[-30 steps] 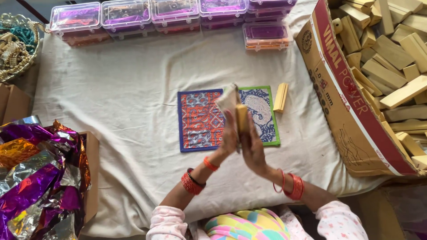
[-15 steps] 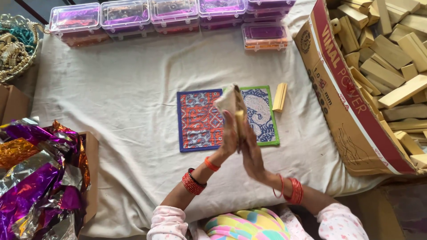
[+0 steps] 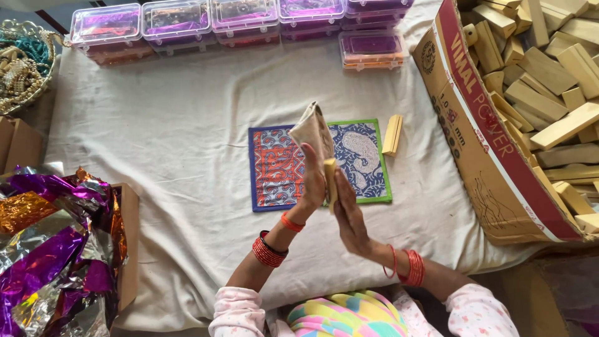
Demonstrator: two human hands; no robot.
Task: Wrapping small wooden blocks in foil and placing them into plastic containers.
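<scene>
The left hand (image 3: 310, 181) and the right hand (image 3: 349, 209) are raised above the cloth-covered tabletop (image 3: 187, 137), palms facing each other. Both hands are closed flat against a pale wooden block (image 3: 329, 180), which stands upright between the two palms. The left hand also holds a beige cloth pouch (image 3: 314, 129), which rises above its fingertips. Directly below the hands, two patterned mats lie flat side by side and touching: a blue-bordered mat (image 3: 274, 167) on the left and a green-bordered mat (image 3: 365, 156) on the right. A second wooden block (image 3: 392, 134) lies on the tabletop just beside the right edge of the green-bordered mat. A cardboard box (image 3: 474, 143) filled with similar wooden blocks sits at the right edge of the tabletop. A row of clear plastic cases (image 3: 237, 19) with purple contents lines the far edge. A carton holding crumpled metallic foil (image 3: 50, 243) stands at the left.
</scene>
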